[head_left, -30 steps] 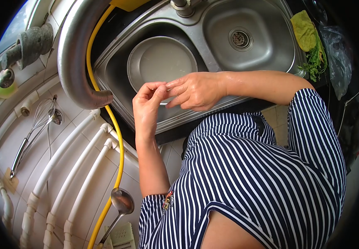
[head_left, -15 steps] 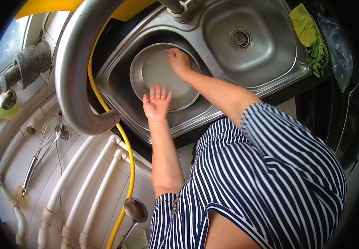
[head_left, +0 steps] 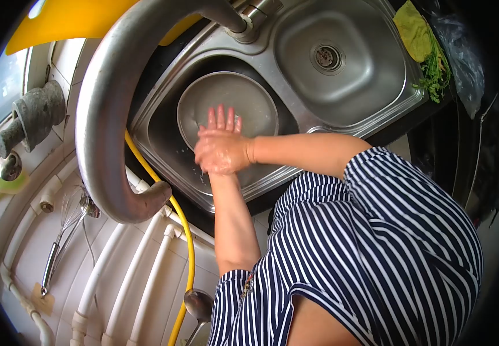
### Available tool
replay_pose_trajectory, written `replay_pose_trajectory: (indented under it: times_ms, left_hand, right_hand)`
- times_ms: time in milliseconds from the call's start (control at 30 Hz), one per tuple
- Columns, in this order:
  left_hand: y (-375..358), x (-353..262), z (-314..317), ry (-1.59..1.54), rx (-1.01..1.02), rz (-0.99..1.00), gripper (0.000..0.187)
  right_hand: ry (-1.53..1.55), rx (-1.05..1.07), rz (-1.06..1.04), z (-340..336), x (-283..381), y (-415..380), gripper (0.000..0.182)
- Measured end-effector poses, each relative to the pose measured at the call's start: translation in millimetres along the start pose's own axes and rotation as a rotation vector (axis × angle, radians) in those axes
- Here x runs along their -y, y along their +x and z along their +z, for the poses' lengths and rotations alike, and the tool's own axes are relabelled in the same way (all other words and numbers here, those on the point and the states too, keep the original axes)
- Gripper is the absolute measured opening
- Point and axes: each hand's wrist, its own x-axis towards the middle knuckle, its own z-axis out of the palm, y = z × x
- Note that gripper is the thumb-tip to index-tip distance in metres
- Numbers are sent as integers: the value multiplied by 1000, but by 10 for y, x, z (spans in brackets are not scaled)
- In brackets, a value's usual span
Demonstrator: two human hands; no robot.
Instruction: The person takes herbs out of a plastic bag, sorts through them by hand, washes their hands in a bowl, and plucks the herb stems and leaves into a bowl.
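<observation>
A double steel sink (head_left: 350,95) fills the worktop before us, with a curved tap (head_left: 95,121) at the left and leafy greens (head_left: 435,70) by the right basin. In the left basin sits a wide metal bowl (head_left: 187,105), holding what looks like cloudy water. We judge it stiff and hard to break, heavier for its liquid, and slippery to wet skin; opposite sides of the rim would be the place to take hold, keeping it level. Our left hand (head_left: 220,122) has its fingers straight and parted, appearing over the bowl's near part; our right hand (head_left: 224,154) wraps across its heel and wrist, slightly blurred. Neither grips the bowl; whether the fingertips touch it, we cannot tell.
</observation>
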Motion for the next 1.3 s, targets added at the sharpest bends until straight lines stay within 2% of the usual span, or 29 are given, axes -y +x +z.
replay_pose_trajectory:
  times_ms: [33, 67, 100, 133, 167, 200, 267, 300, 367, 400, 433, 500, 533, 600, 667, 700, 733, 767, 800, 867, 900, 967, 1000, 1067, 1100, 1200, 1233, 1267, 1300]
  left_hand:
    - [-43, 53, 159, 275, 35, -40, 61]
    - [-91, 85, 252, 279, 24, -43, 61]
    - [-156, 110, 319, 171, -20, -66, 58]
    - [-196, 132, 376, 62, -57, -83, 55]
    - [-227, 155, 413, 76, -268, -14, 51]
    - [-217, 116, 308, 78, -269, -7, 51]
    - [-170, 39, 4, -36, -529, -55, 50]
    - [-135, 23, -43, 43, -671, -67, 46]
    - [-60, -28, -128, -31, -703, -78, 44]
    - [0, -56, -199, -106, -737, -90, 43]
    - [89, -85, -402, 197, -637, -38, 41]
    - [108, -189, -838, -409, -39, -236, 40]
    - [66, -175, -731, -261, -441, -92, 42]
    - [302, -189, -289, -102, -685, -8, 48]
    - [325, -170, -5, 142, -680, -23, 47]
    - [243, -129, 40, 142, -680, -18, 47]
    - [123, -74, 78, 410, -427, 22, 44]
    - [93, -55, 85, 545, -297, 32, 43]
    - [64, -36, 92, 670, -169, 58, 41]
    - [104, -48, 116, 1419, -186, 2, 46]
    - [69, -105, 121, 1723, -169, 33, 51]
    - [58, 58, 182, 2267, -421, 230, 56]
    - [36, 94, 300, 2268, -426, 235, 56]
    - [17, 115, 463, 2582, -144, 409, 60]
    - [-26, 99, 400, 2487, 19, 689, 64]
    - [-117, -35, 251, 2262, 198, 581, 63]
    - [-270, -29, 847, 2165, -42, -181, 64]
    - [-290, -53, 790, 2167, -43, -178, 64]
    - [-296, -99, 680, 1847, -115, 9, 64]
  right_hand:
    - [-239, 198, -116, -103, -98, 241, 39]
    - [-447, 370, -274, -282, -105, 504, 38]
    - [-438, 809, -592, -717, -113, 979, 37]
    - [-280, 498, -463, -644, -341, 1103, 32]
    - [-124, 187, -330, -538, -533, 1152, 31]
    - [-118, 191, -334, -533, -581, 1177, 31]
    - [-154, -3, -39, -529, -664, 1180, 37]
    - [-154, -2, -38, -494, -691, 1141, 37]
    - [565, 552, 597, -433, -675, 1063, 45]
    - [623, 658, 551, -529, -427, 943, 48]
    - [680, 767, 510, -672, -61, 731, 51]
    - [342, 808, 53, -817, 435, 315, 41]
    - [459, 760, -421, -745, 374, 128, 34]
    - [425, 807, -930, -1010, 634, -58, 37]
    - [408, 699, -1170, -1041, 594, -72, 32]
    - [85, 659, -1263, -1058, 560, 51, 30]
    - [-242, 603, -1335, -1084, 542, 279, 28]
    - [-476, 626, -1070, -914, 377, 412, 22]
    - [-404, 699, -864, -892, 309, 649, 27]
    - [-117, 564, -848, -772, 1, 786, 36]
    - [-19, 641, -944, -854, 121, 669, 38]
    - [138, 854, -1058, -1014, 366, 176, 39]
    - [192, 985, -1065, -1104, 504, -58, 40]
    - [95, 966, -1076, -1162, 526, -18, 38]
    - [-29, 791, -1167, -1164, 459, 98, 34]
    - [-95, 565, -1160, -1016, 118, 769, 35]
    - [-206, 572, -1012, -986, 51, 923, 34]
    - [-318, 571, -868, -961, -6, 1081, 34]
    - [-317, 567, -868, -868, -86, 1194, 34]
